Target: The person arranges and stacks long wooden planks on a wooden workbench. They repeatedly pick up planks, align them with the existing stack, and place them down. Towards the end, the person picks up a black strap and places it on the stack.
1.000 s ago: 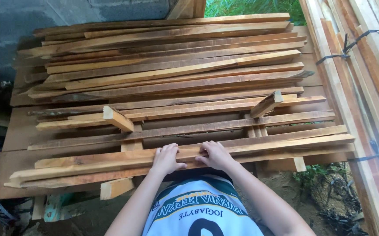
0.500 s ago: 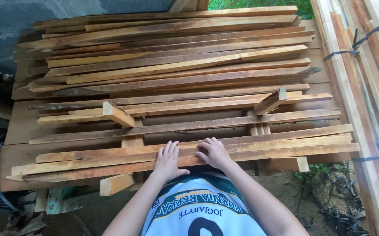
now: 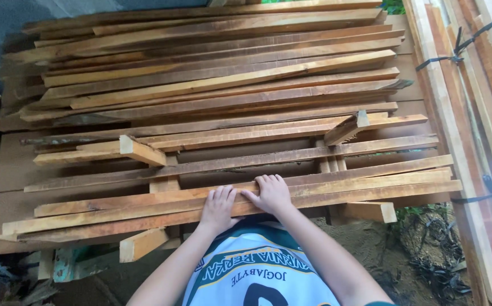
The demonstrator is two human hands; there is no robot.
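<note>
From the head camera, the left hand [image 3: 217,208] and the right hand [image 3: 270,194] lie side by side, palms down, on the front slat [image 3: 370,190], a long thin strip of wood at the near edge of the pile [image 3: 229,85], just in front of the person's white and green shirt [image 3: 254,272]. The fingers of both hands are stretched out flat on the wood, not curled around it. More slats lie across short blocks [image 3: 141,150], and a tied bundle [image 3: 461,85] stands at the right.

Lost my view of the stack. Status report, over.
Left hand and right hand flat on the nearest wooden slats, gripping nothing. Short cross block lies farther back, clear of them.
</note>
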